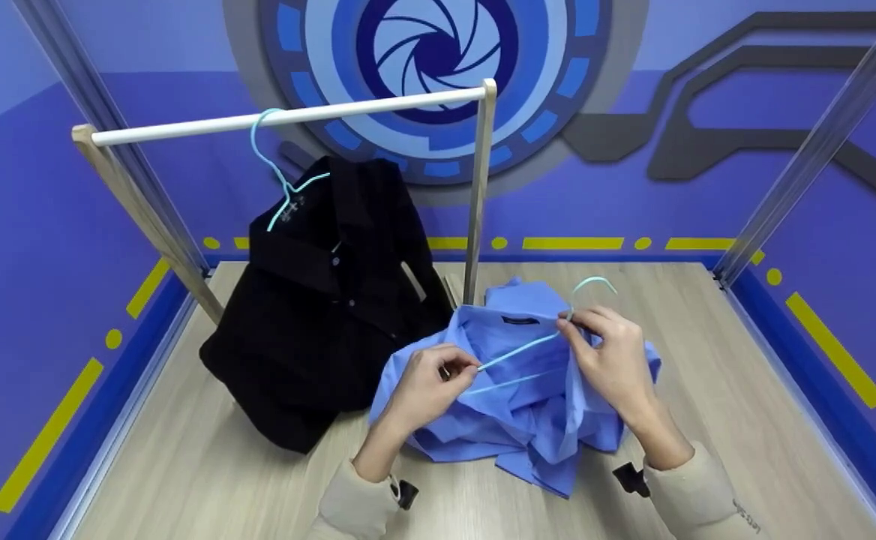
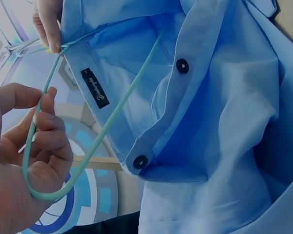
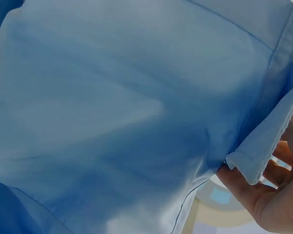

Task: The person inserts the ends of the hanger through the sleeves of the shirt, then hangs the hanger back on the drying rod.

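Note:
A light blue button-up shirt lies bunched on the wooden table, its collar open and a dark label showing inside. A mint-green hanger sits partly inside the collar; its hook rises at the right. My left hand pinches the rounded end of one hanger arm, outside the shirt in the left wrist view. With thumb and fingers, my right hand grips the collar edge and the hanger just below its hook. The hanger's other end is hidden by the cloth.
Left of the blue shirt, a black shirt hangs on another mint hanger from a rack with a white rail and wooden posts. Blue panelled walls surround the table.

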Demonstrator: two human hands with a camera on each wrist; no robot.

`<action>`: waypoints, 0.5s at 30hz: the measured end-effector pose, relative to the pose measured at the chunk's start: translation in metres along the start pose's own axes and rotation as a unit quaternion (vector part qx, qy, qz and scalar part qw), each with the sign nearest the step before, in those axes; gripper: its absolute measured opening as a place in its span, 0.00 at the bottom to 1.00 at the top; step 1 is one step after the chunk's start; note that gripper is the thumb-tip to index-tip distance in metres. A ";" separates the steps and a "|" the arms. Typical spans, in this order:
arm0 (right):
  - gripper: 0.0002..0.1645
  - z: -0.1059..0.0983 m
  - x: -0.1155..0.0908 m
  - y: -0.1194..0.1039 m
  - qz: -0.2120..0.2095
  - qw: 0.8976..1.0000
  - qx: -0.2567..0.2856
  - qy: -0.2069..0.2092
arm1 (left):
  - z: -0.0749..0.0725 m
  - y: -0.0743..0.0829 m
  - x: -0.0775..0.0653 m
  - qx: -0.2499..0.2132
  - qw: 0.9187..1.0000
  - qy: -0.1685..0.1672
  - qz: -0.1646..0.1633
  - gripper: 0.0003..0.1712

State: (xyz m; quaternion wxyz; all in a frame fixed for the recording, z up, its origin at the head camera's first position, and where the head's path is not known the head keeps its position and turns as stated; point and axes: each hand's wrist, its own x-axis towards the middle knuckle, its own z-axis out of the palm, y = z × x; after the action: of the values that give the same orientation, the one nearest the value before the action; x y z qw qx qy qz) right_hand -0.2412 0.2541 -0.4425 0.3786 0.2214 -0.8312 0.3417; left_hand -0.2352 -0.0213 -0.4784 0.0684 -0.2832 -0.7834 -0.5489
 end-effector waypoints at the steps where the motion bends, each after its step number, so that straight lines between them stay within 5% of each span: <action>1: 0.03 0.000 0.000 0.000 -0.001 1.000 -0.001 0.000 | -0.002 0.000 0.000 -0.002 1.000 -0.006 -0.004 0.05; 7: 0.02 -0.001 0.000 0.002 0.000 1.000 -0.006 0.005 | -0.013 -0.001 -0.001 -0.021 0.999 -0.009 -0.027 0.07; 15: 0.04 -0.008 0.004 0.007 0.029 1.000 -0.004 0.008 | -0.022 -0.010 -0.002 -0.046 0.991 0.114 -0.046 0.09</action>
State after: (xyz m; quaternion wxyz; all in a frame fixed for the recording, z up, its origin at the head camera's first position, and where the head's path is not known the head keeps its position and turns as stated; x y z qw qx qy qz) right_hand -0.2443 0.2635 -0.4382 0.3758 0.1933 -0.8355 0.3512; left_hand -0.2436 -0.0438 -0.4789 0.1187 -0.1856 -0.7566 -0.6157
